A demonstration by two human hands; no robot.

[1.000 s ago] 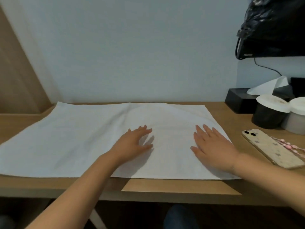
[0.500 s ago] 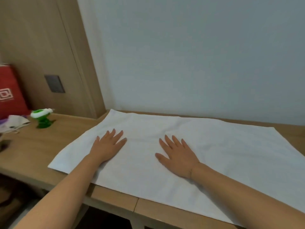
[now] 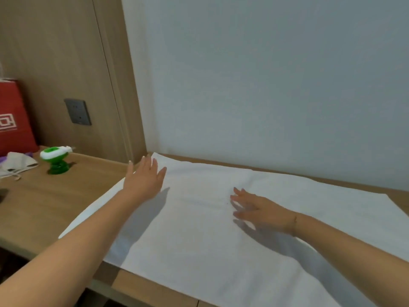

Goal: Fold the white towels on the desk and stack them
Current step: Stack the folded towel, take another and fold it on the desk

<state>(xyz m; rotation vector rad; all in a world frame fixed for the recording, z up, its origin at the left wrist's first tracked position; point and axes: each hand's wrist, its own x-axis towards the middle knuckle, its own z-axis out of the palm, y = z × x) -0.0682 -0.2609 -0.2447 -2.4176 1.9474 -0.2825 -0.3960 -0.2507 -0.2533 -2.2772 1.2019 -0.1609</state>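
A large white towel (image 3: 199, 235) lies spread flat on the wooden desk (image 3: 44, 209), running off the right edge of the view. My left hand (image 3: 143, 180) hovers with fingers apart over the towel's far left corner and holds nothing. Near the towel's middle, my right hand (image 3: 259, 209) rests palm down with spread fingers. Both forearms reach in from the bottom of the view.
A green and white gadget (image 3: 55, 160) stands on the desk to the left, beside a crumpled pale cloth (image 3: 15, 165) and a red paper bag (image 3: 13, 120). A wood panel with a grey socket (image 3: 77, 111) rises behind; a pale wall backs the desk.
My view swung to the left end of the desk. The left hand lifted off the towel and moved toward its far left corner; the right hand stayed near the middle.
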